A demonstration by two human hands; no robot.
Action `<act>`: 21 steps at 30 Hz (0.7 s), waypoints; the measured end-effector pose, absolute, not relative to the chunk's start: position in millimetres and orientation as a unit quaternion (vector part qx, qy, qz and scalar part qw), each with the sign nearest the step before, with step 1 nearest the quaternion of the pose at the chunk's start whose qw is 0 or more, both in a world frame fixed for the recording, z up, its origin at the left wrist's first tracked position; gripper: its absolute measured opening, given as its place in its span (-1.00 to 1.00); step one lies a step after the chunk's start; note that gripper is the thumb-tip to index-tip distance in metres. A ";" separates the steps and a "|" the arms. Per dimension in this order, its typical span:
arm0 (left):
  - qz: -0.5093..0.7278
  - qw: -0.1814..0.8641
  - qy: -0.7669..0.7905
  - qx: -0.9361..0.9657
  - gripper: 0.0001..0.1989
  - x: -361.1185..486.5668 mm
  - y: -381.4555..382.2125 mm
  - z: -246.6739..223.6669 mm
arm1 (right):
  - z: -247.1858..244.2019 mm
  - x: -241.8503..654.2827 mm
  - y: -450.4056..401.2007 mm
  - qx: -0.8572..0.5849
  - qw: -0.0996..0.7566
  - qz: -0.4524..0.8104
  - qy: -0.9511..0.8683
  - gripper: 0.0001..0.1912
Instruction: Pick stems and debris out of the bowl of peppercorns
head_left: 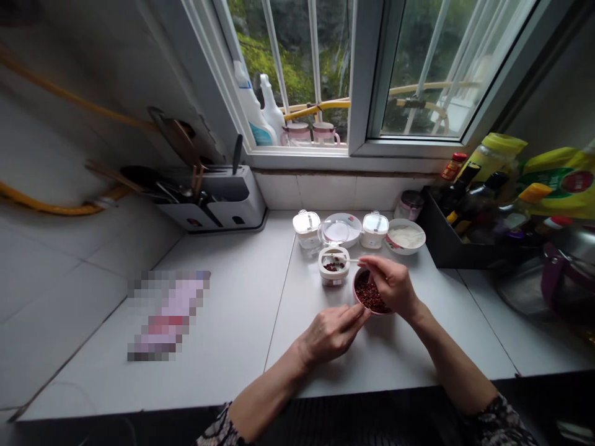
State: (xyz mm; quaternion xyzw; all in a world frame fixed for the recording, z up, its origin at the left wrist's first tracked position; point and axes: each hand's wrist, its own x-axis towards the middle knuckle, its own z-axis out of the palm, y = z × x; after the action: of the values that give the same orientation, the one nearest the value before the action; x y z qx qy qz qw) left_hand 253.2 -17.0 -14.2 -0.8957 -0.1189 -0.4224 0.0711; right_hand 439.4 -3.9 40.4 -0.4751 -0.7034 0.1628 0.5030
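A small pink-rimmed bowl [369,294] full of dried reddish-brown peppercorns sits on the white counter [395,353], just in front of my hands. My left hand [332,334] has its fingertips against the bowl's near rim. Above the bowl, my right hand [389,285] is pinched closed on the end of a thin white spoon [346,259]. The spoon's handle runs left to a small open plastic jar [333,271], which holds a few dark red peppercorns. The right hand hides the far part of the bowl.
Two white lidded jars [307,228] and a round white dish stand behind the bowl, beside a bowl of white powder [405,236]. Bottles fill a black caddy [446,235] at right. A grey knife block [209,198] stands at left, below the window. A blurred packet [167,316] lies on the counter.
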 end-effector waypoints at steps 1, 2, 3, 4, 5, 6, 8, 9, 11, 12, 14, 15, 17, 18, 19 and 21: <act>-0.424 0.072 -0.118 -0.895 -0.70 253.3 -16.8 -14.0 | 39.5 438.8 -4.3 -0.455 0.479 0.124 -0.740 -0.75; -0.424 0.074 -0.117 -0.895 -0.70 253.3 -16.7 -14.0 | 39.2 439.5 -4.8 -0.440 0.464 0.094 -0.763 -0.74; -0.424 0.076 -0.117 -0.895 -0.69 253.4 -16.5 -14.2 | 39.5 441.5 -5.3 -0.434 0.461 0.076 -0.770 -0.73; -0.423 0.080 -0.117 -0.895 -0.69 253.4 -16.3 -14.7 | 40.4 444.7 -6.0 -0.440 0.470 0.072 -0.762 -0.74; -0.421 0.083 -0.118 -0.895 -0.69 253.3 -16.0 -15.3 | 41.6 449.0 -6.6 -0.454 0.488 0.081 -0.741 -0.76; -0.420 0.085 -0.118 -0.896 -0.69 253.3 -15.7 -16.1 | 42.9 453.9 -7.2 -0.471 0.508 0.103 -0.713 -0.79; -0.420 0.084 -0.116 -0.896 -0.70 253.0 -15.0 -17.8 | 44.9 464.9 -7.7 -0.502 0.538 0.170 -0.656 -0.83; -0.421 0.084 -0.114 -0.896 -0.70 252.8 -14.7 -18.5 | 45.4 470.0 -7.6 -0.509 0.537 0.208 -0.639 -0.84; -0.422 0.086 -0.111 -0.896 -0.70 252.2 -14.4 -19.3 | 44.9 477.8 -6.8 -0.517 0.518 0.253 -0.633 -0.84; -0.420 0.089 -0.111 -0.896 -0.69 251.8 -14.3 -19.4 | 44.1 479.9 -6.2 -0.521 0.502 0.263 -0.638 -0.84; -0.411 0.093 -0.112 -0.900 -0.65 251.1 -14.4 -19.3 | 42.3 480.4 -5.3 -0.526 0.476 0.255 -0.657 -0.85; -0.409 0.093 -0.114 -0.900 -0.63 250.8 -14.5 -19.1 | 41.6 479.1 -5.0 -0.527 0.467 0.243 -0.668 -0.85; -0.404 0.094 -0.115 -0.903 -0.61 250.6 -14.8 -19.0 | 40.9 475.0 -4.9 -0.524 0.457 0.212 -0.687 -0.83; -0.403 0.095 -0.115 -0.903 -0.60 250.6 -14.9 -19.0 | 41.0 472.8 -5.0 -0.522 0.453 0.198 -0.694 -0.82; -0.408 0.094 -0.115 -0.901 -0.59 250.7 -14.9 -19.2 | 41.3 470.9 -5.1 -0.522 0.451 0.187 -0.700 -0.81; -0.410 0.093 -0.111 -0.900 -0.59 250.9 -15.0 -19.8 | 42.0 468.4 -5.4 -0.521 0.443 0.174 -0.709 -0.80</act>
State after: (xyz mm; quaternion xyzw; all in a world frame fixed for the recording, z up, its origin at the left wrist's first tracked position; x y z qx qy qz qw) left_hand 250.9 -15.0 -19.8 -0.9003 -0.1113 -0.4102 0.0933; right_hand 468.4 -5.4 42.0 -0.5208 -0.7085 0.1744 0.4431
